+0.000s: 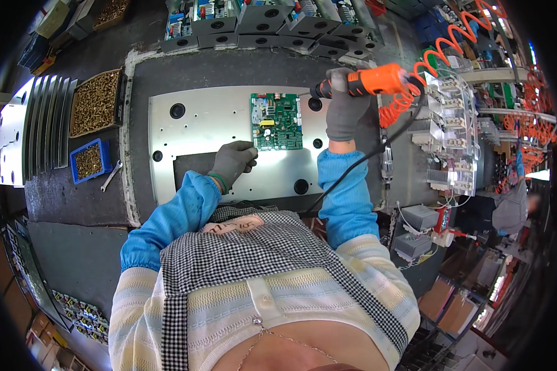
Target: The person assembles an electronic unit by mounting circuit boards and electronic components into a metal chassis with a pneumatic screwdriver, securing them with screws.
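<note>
A green circuit board [276,122] lies flat on a silvery metal plate [213,114] with round black feet and small holes. My right hand [345,111], in a grey glove, is wrapped round an orange and black power screwdriver [377,80]. The tool lies nearly level, its thin bit pointing left by the board's upper right corner; whether the bit touches anything is too small to tell. My left hand [234,164], also gloved, is closed with curled fingers beside the board's lower left corner. Anything between its fingertips is hidden.
Brass-coloured screws fill a brown tray [97,102] and a blue bin [89,161] at left, near a wrench [111,176]. Grey metal housings [263,25] line the far side. A black cable [368,156] crosses my right sleeve; an orange coiled hose [442,52] hangs at right.
</note>
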Motion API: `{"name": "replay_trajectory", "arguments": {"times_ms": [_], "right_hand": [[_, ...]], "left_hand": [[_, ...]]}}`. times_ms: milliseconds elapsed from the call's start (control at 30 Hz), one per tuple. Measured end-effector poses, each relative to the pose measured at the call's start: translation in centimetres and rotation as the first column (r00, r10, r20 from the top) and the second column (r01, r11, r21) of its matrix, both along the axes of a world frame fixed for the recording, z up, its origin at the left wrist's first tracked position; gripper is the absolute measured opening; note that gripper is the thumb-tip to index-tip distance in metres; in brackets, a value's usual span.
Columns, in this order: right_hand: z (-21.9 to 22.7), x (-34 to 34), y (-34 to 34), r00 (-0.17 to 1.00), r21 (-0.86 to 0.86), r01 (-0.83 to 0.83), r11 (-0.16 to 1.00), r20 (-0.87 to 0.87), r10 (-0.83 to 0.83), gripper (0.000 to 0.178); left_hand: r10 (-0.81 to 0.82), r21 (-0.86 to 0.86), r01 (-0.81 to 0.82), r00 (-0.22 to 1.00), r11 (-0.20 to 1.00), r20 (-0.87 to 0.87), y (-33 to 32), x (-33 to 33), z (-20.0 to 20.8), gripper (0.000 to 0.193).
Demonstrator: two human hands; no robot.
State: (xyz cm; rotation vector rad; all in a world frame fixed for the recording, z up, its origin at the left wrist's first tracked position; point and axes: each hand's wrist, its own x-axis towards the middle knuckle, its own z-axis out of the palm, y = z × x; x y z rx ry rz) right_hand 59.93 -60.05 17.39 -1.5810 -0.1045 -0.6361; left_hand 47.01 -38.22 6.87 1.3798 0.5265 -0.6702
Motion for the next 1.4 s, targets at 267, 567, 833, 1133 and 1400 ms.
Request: {"name": "replay_trajectory", "arguments": {"times_ms": [267,567,833,1133,1400], "right_hand": [[1.6,0.1,3.1,0.989,0.092,-0.094,0.991,-0.106,0.103,0.012],[6.6,-4.6,1.2,0.935,0.308,-0.348,0.886,0.183,0.304,0.052],[5.1,-12.3,5.8,0.929,0.470,-0.333,0.817,0.014,0.371,0.064],[4.3,-13.6,6.7,0.930,0.488,-0.314,0.814,-0.016,0.368,0.061],[5.1,-13.2,6.5,0.933,0.443,-0.319,0.838,-0.007,0.360,0.065]], "left_hand": [[0.049,-0.019,-0.049,0.999,0.999,-0.006,0.5,-0.5,0.2,0.036],[0.244,-0.725,-0.380,0.925,0.574,-0.292,3.9,-2.9,-0.4,0.038],[0.188,-0.673,-0.229,0.973,0.704,-0.135,4.2,-3.5,1.3,0.044],[0.163,-0.715,-0.183,0.982,0.675,-0.098,4.3,-4.0,2.0,0.043],[0.112,-0.689,-0.145,0.989,0.710,-0.093,4.2,-3.8,1.2,0.036]]}}
